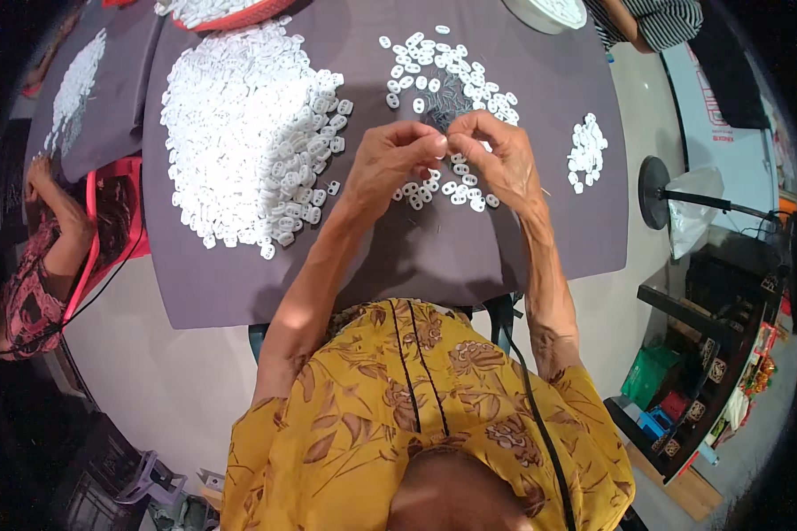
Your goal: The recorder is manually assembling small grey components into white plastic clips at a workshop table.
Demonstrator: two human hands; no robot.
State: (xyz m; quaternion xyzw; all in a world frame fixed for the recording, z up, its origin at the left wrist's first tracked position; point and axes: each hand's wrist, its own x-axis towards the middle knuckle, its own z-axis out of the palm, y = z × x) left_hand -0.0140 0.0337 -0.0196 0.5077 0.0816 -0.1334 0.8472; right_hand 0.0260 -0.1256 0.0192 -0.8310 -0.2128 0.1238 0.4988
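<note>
My left hand (393, 161) and my right hand (498, 159) meet over the table, thumbs and forefingers pinched close together. What the fingertips hold is too small and too covered to make out. Just beyond them lies a heap of small dark grey wire-like pieces (449, 96). Small white oval pieces with two holes (414, 55) are scattered around that heap, and some more white ovals (468, 188) lie under and below my hands. To the left spreads a large pile of white squarish plastic pieces (239, 142).
The table has a grey-brown cloth (558, 226). A small white pile (586, 152) lies at its right. A red basket (239, 16) and a white bowl (547, 13) stand at the far edge. Other people's arms show at far left (62, 208) and far right (624, 19).
</note>
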